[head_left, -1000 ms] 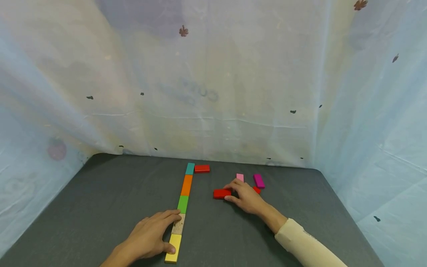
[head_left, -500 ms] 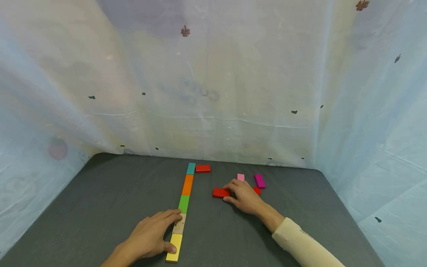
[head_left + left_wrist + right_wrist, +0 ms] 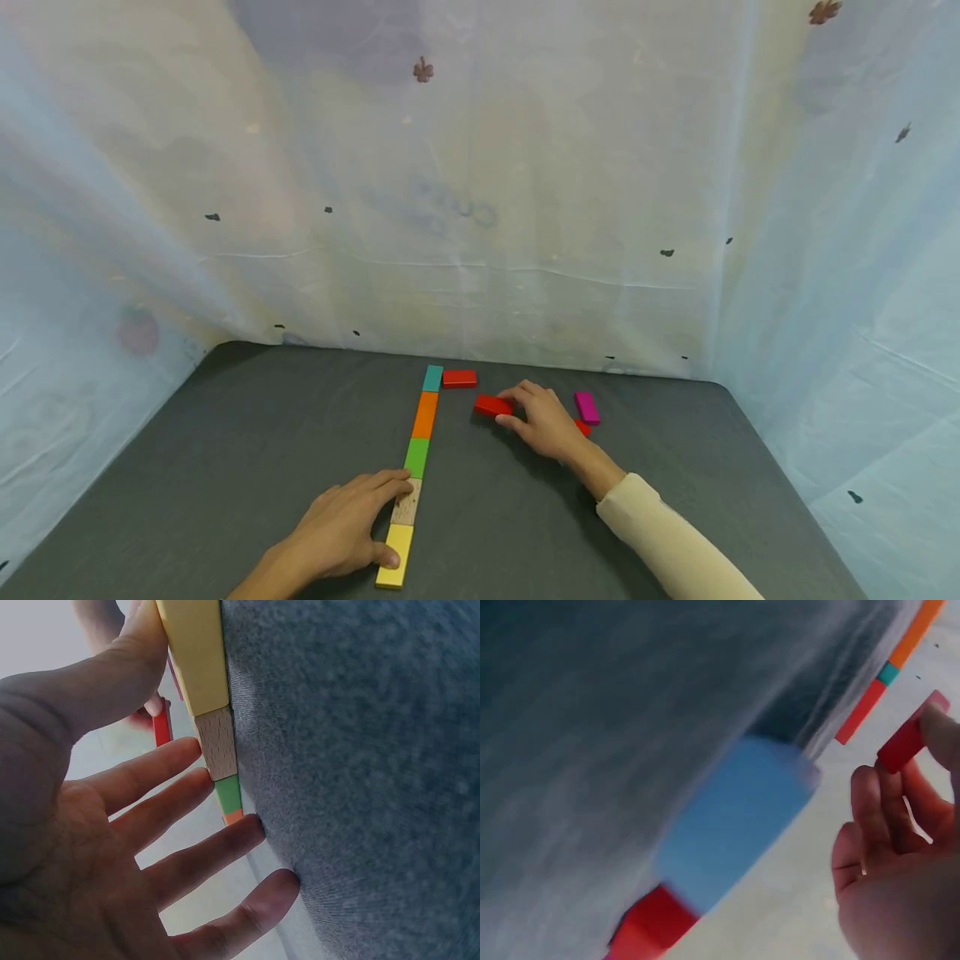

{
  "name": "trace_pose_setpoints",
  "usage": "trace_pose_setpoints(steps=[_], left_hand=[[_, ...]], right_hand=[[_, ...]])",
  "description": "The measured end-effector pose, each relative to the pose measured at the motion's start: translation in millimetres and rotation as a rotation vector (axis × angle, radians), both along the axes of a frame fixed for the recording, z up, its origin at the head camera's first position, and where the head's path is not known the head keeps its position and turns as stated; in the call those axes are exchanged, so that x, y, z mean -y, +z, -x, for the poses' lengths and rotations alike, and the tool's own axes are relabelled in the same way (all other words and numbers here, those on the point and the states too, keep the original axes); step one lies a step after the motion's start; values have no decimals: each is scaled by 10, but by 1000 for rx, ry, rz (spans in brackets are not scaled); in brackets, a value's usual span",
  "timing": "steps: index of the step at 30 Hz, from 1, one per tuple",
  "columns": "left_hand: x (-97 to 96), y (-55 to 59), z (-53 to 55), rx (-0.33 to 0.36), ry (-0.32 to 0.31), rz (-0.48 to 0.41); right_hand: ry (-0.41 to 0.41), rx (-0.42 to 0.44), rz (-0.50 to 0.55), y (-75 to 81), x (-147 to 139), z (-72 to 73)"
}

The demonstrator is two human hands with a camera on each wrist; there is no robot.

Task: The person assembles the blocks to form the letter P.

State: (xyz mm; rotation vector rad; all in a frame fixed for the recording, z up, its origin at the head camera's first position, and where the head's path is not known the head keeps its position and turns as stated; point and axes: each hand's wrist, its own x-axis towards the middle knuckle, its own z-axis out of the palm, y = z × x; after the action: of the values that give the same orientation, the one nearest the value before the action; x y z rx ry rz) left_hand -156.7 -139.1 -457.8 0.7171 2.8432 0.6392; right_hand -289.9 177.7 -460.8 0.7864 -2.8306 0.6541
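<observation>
My right hand (image 3: 546, 427) pinches a red block (image 3: 491, 406) by its right end, above the table; the right wrist view shows that block (image 3: 906, 744) between thumb and fingertips. My left hand (image 3: 339, 523) rests along a straight row of blocks, thumb on the yellow block (image 3: 396, 557) and fingertips at the plain wooden block (image 3: 407, 502). Its fingers (image 3: 202, 855) are spread and nearly straight. The row continues with green (image 3: 416, 457), orange (image 3: 424, 415) and teal (image 3: 432, 378) blocks. Another red block (image 3: 460, 379) lies crosswise beside the teal one.
A purple block (image 3: 587, 407) and a partly hidden red block (image 3: 582, 427) lie right of my right hand. Close to the right wrist camera is a blue block (image 3: 739, 821), mostly hidden in the head view. The grey tabletop (image 3: 247, 433) ends at a pale curtain (image 3: 480, 208).
My right hand has lifted the red block and moved it away from me, tilting it slightly. The pink block is now hidden behind that hand. My left hand stays in place on the row.
</observation>
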Motion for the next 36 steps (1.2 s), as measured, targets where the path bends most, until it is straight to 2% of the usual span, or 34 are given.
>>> trace_pose_setpoints(steps=[4, 9, 16, 23, 28, 36], left_hand=[[0, 2, 2, 8, 1, 0], [-8, -2, 5, 12, 9, 7], [-13, -12, 8, 1, 16, 16], [0, -14, 6, -3, 12, 11], [3, -13, 12, 2, 8, 8], [0, -10, 9, 12, 8, 2]], right_hand=[[-15, 0, 14, -4, 73, 51], [-34, -6, -31, -16, 143, 150], [-106, -4, -58, -22, 171, 267], [-160, -41, -79, -49, 192, 385], [-181, -38, -105, -37, 198, 452], [-185, -72, -77, 8, 216, 536]])
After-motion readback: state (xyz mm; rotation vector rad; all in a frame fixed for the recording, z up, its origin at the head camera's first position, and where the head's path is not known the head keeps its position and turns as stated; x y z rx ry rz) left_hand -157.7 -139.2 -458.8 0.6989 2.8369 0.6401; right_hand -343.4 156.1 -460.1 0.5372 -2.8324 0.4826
